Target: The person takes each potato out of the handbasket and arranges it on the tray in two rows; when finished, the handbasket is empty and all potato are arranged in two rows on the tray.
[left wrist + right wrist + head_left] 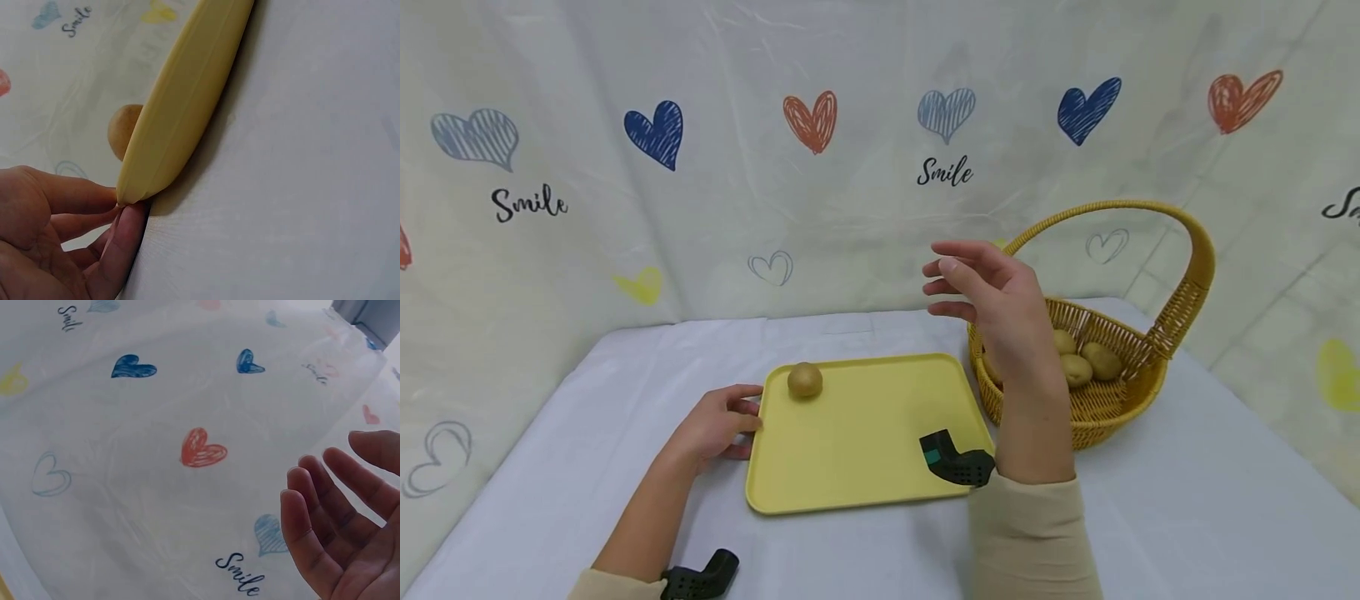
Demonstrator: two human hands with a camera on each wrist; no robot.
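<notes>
Left hand [718,425]: thumb and finger pinch the tray's left edge
Yellow tray [865,442]: flat on the table [812,550], one potato [805,380] near its far left corner
Right hand [1000,304]: raised, fingers loosely bent and parted
Wicker basket [1123,419]: several potatoes [1076,372], partly hidden by the right arm

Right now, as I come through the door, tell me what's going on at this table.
A person's left hand holds the left edge of a yellow tray that lies on a white cloth. The right hand is raised with nothing in it, partly hiding a wicker basket in the head view. One potato sits on the tray near its far left corner; several more potatoes lie in the basket, to the right of the tray.
</notes>
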